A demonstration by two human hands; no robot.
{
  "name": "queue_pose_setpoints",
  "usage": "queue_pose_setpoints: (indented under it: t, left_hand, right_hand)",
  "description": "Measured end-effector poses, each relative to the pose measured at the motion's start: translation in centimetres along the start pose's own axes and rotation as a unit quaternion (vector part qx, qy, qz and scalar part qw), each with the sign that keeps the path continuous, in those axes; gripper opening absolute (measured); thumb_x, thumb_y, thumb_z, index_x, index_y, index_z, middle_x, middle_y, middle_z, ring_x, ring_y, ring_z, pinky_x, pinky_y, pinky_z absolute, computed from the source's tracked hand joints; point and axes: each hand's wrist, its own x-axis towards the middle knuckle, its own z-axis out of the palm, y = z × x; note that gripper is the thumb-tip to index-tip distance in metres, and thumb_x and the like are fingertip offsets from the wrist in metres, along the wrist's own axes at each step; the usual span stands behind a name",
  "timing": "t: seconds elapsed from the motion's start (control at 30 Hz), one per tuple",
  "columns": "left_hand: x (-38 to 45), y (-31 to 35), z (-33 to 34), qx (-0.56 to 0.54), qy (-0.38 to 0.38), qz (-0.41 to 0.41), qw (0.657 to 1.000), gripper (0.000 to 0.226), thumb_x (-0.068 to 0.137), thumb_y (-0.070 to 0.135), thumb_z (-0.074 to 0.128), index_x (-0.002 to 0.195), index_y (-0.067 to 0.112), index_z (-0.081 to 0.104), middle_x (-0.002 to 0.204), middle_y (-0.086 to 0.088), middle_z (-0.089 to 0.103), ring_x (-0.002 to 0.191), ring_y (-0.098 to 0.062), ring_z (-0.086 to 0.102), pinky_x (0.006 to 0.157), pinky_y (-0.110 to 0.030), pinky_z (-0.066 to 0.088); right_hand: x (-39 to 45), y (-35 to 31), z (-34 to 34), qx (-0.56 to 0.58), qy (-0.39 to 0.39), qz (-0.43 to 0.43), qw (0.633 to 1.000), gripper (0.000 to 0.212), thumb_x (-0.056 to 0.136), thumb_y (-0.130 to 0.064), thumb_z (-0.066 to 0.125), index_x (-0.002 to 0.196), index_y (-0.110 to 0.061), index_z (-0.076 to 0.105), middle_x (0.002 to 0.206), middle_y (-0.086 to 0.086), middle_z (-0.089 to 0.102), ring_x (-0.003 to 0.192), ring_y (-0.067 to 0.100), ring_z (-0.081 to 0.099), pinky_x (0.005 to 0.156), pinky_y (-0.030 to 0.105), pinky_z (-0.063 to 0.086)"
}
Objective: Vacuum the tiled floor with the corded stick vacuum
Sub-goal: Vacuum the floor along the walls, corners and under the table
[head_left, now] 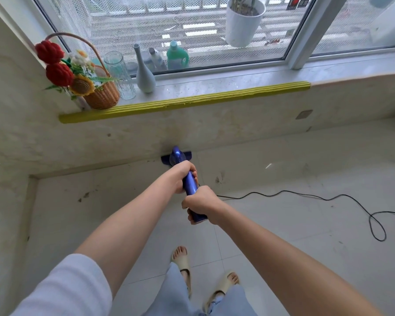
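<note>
At frame centre, the blue stick vacuum stands on the tiled floor, its head against the wall base. Left hand grasps the handle above right hand. Black cord trails right.

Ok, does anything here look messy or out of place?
Yes. Dark dirt specks mark the tiled floor near the wall, and the black cord trails loose in a loop on the right, a possible trip or snag hazard.

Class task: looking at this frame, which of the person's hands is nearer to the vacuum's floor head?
Left. The left hand grips lower, just behind the floor head; the right hand grips the handle's top end.
</note>
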Motion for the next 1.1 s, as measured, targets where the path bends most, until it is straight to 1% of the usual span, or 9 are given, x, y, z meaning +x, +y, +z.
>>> queue_pose_setpoints:
  t: [0.2, 0.3, 0.4, 0.5, 0.57, 0.67, 0.8, 0.93, 1.1]
  left_hand:
    - [-0.4, -1.0, 1.3, 0.004, -0.018, -0.009, 1.0, 0.021, 0.084, 0.003, 0.043, 0.065, 0.012, 0.04, 0.045, 0.001, 0.043, 0.044, -0.013, 0.038, 0.05, -0.022, 0.038]
    - [-1.1, -1.2, 1.5, 0.002, -0.043, -0.026, 0.999, 0.022, 0.086, 0.003, 0.045, 0.065, 0.011, 0.042, 0.044, 0.002, 0.044, 0.043, -0.012, 0.041, 0.052, -0.021, 0.039]
    - [-1.9, -0.8, 1.4, -0.016, -0.061, -0.031, 0.997, 0.023, 0.087, 0.003, 0.047, 0.066, 0.011, 0.042, 0.044, 0.002, 0.045, 0.036, -0.011, 0.042, 0.05, -0.021, 0.039]
    - [-2.1, 0.3, 1.3, -0.028, -0.067, -0.023, 0.997, 0.026, 0.088, 0.005, 0.048, 0.065, 0.011, 0.04, 0.042, 0.002, 0.045, 0.032, -0.01, 0.042, 0.05, -0.02, 0.039]
    - [-1.9, 1.2, 1.1, -0.03, -0.065, -0.012, 0.997, 0.028, 0.09, 0.005, 0.047, 0.064, 0.012, 0.038, 0.04, 0.002, 0.044, 0.03, -0.01, 0.041, 0.05, -0.019, 0.038]
    - [-1.3, 1.8, 0.6, -0.025, -0.058, -0.015, 0.998, 0.026, 0.09, 0.006, 0.046, 0.066, 0.012, 0.039, 0.038, 0.002, 0.043, 0.029, -0.009, 0.04, 0.046, -0.018, 0.038]
    - [-0.5, 1.6, 0.4, -0.001, -0.038, -0.025, 0.999, 0.025, 0.089, 0.005, 0.043, 0.065, 0.012, 0.039, 0.038, 0.002, 0.042, 0.031, -0.01, 0.038, 0.044, -0.018, 0.037]
    - [0.3, 2.0, 0.4, 0.007, -0.016, -0.009, 1.0, 0.024, 0.086, 0.003, 0.04, 0.064, 0.013, 0.038, 0.039, 0.002, 0.04, 0.034, -0.01, 0.036, 0.044, -0.018, 0.036]
    - [1.1, 3.3, 0.2, -0.001, -0.009, -0.003, 1.0, 0.024, 0.084, 0.003, 0.042, 0.063, 0.013, 0.038, 0.039, 0.002, 0.041, 0.033, -0.01, 0.036, 0.041, -0.016, 0.036]
  right_hand:
    - [-1.0, 1.1, -0.6, 0.019, 0.016, 0.024, 0.999, 0.022, 0.083, 0.005, 0.048, 0.103, -0.003, 0.044, 0.068, 0.01, 0.045, 0.047, 0.019, 0.046, 0.038, 0.018, 0.041]
    - [-2.7, 0.9, -1.2, 0.055, -0.002, 0.03, 0.998, 0.018, 0.085, 0.008, 0.048, 0.098, -0.004, 0.044, 0.065, 0.008, 0.042, 0.047, 0.017, 0.043, 0.037, 0.017, 0.041]
    - [-4.2, -0.2, -1.7, 0.088, -0.033, 0.025, 0.995, 0.016, 0.086, 0.01, 0.049, 0.088, -0.005, 0.043, 0.062, 0.006, 0.04, 0.047, 0.017, 0.04, 0.037, 0.015, 0.04]
    - [-4.3, -1.6, -1.8, 0.114, -0.039, 0.021, 0.993, 0.02, 0.086, 0.011, 0.048, 0.097, -0.004, 0.044, 0.063, 0.005, 0.04, 0.05, 0.016, 0.04, 0.036, 0.015, 0.04]
    - [-3.7, -2.4, -1.5, 0.121, -0.034, 0.018, 0.992, 0.02, 0.086, 0.012, 0.048, 0.096, -0.006, 0.044, 0.064, 0.005, 0.04, 0.05, 0.016, 0.04, 0.036, 0.015, 0.04]
    - [-2.6, -2.8, -0.9, 0.117, -0.018, 0.023, 0.993, 0.019, 0.085, 0.011, 0.047, 0.09, -0.007, 0.044, 0.065, 0.006, 0.041, 0.05, 0.017, 0.04, 0.037, 0.015, 0.04]
    - [-1.0, -2.0, -0.2, 0.064, 0.01, 0.026, 0.998, 0.022, 0.083, 0.009, 0.047, 0.102, -0.002, 0.045, 0.074, 0.011, 0.045, 0.047, 0.018, 0.044, 0.038, 0.018, 0.042]
    - [0.1, -2.1, -0.1, 0.033, 0.018, 0.017, 0.999, 0.022, 0.083, 0.006, 0.048, 0.104, -0.001, 0.045, 0.067, 0.011, 0.048, 0.043, 0.018, 0.048, 0.039, 0.022, 0.042]
    - [0.8, -3.2, -0.5, 0.013, 0.012, 0.003, 1.0, 0.027, 0.083, 0.005, 0.048, 0.109, -0.001, 0.046, 0.067, 0.01, 0.05, 0.042, 0.016, 0.05, 0.038, 0.021, 0.044]
